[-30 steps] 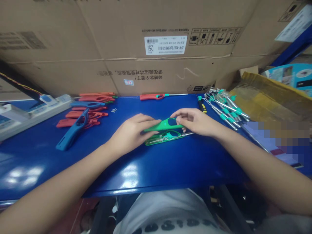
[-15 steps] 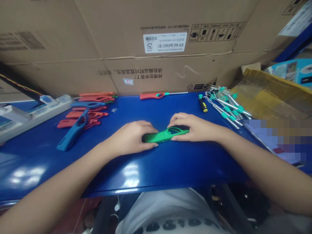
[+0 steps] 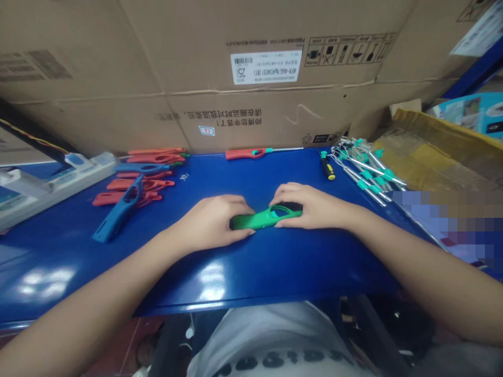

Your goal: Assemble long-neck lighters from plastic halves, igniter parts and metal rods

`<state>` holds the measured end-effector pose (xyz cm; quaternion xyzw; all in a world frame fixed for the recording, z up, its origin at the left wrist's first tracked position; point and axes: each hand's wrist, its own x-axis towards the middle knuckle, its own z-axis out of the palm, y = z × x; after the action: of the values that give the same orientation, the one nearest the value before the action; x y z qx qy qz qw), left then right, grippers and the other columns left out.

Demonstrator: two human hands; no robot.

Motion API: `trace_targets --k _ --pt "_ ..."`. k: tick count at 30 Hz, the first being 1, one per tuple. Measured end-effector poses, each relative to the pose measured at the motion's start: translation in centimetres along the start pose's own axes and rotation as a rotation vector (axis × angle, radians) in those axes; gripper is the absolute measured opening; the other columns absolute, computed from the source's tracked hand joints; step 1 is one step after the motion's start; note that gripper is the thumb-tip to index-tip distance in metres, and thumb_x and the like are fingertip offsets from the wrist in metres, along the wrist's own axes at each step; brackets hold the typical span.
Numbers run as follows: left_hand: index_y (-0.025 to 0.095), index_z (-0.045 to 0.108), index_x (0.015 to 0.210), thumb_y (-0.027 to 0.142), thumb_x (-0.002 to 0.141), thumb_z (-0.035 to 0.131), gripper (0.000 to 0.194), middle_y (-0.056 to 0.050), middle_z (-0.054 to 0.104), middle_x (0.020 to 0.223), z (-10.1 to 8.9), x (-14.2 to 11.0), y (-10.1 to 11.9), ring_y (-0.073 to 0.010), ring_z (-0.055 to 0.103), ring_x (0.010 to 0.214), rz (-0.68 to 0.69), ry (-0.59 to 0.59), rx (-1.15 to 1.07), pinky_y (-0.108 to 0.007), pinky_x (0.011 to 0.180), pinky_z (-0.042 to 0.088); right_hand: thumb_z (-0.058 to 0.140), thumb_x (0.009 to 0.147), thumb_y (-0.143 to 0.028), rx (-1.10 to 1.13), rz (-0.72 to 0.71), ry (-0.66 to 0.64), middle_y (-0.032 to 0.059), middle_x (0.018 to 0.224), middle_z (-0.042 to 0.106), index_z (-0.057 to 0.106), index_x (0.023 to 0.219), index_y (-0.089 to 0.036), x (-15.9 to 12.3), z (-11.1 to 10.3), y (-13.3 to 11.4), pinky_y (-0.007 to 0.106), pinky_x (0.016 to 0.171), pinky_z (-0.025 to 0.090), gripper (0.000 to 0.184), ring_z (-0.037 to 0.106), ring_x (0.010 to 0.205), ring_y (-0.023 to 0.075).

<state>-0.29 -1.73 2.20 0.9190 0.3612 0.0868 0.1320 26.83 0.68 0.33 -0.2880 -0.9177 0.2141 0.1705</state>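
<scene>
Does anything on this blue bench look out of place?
Yes, the blue lighter casing looks out of line. It lies diagonally, with its upper end over the red lighter casings, while those red ones lie roughly side by side in a neat stack.

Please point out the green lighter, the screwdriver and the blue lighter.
Green lighter (image 3: 259, 220): head view, middle of its body.
Screwdriver (image 3: 327, 172): head view, its handle.
Blue lighter (image 3: 116, 219): head view, middle of its body.
</scene>
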Motion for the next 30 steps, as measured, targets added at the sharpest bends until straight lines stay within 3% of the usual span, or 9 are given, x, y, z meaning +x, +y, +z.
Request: trace_targets --k 8,14,18,25,30 --pt "0.026 0.074 0.113 0.04 0.09 0.067 0.028 -0.003 0.072 0.104 0.4 -0.1 0.0 -0.0195 0.069 0.09 0.01 0.016 0.021 -0.028 0.077 0.053 0.077 0.082 -0.045 -0.058 0.015 -0.007 0.0083 0.109 0.066 0.071 0.109 -0.02 0.0 0.1 0.1 0.037 0.09 0.048 0.038 0.06 0.103 0.0242" --pt "0.022 0.075 0.104 0.034 0.09 0.064 0.021 -0.004 0.07 0.098 1.0 -0.1 1.0 -0.021 0.068 0.086 -0.002 0.026 0.181 -0.028 0.069 0.051 0.069 0.087 -0.038 -0.346 -0.007 -0.048 0.0092 0.107 0.068 0.072 0.118 -0.019 -0.1 0.1 -0.8 0.034 0.078 0.047 0.036 0.064 0.091 0.024" --pt "0.019 0.072 0.106 0.034 0.092 0.059 0.024 -0.007 0.069 0.095 1.4 0.0 1.4 -0.0221 0.067 0.081 0.015 0.042 0.271 -0.031 0.065 0.05 0.063 0.091 -0.037 -0.485 -0.088 -0.042 0.0083 0.099 0.07 0.074 0.111 -0.018 -0.2 0.1 -0.8 0.031 0.068 0.042 0.029 0.063 0.079 0.0203" --pt "0.014 0.066 0.113 0.038 0.105 0.041 0.036 -0.009 0.066 0.098 1.6 0.1 -0.1 -0.0222 0.063 0.093 0.09 0.12 0.18 -0.033 0.082 0.052 0.044 0.104 -0.038 -0.533 -0.178 0.042 0.0052 0.082 0.067 0.071 0.096 -0.016 -0.5 0.2 -0.4 0.028 0.063 0.038 0.036 0.058 0.069 0.0157" --pt "0.011 0.064 0.109 0.033 0.105 0.038 0.033 -0.009 0.064 0.092 1.6 0.3 0.0 -0.0225 0.06 0.084 0.123 0.14 0.192 -0.034 0.075 0.051 0.046 0.104 -0.041 -0.502 -0.171 0.1 0.0039 0.081 0.068 0.071 0.094 -0.017 -0.4 0.2 -0.4 0.028 0.062 0.038 0.036 0.059 0.068 0.0154"
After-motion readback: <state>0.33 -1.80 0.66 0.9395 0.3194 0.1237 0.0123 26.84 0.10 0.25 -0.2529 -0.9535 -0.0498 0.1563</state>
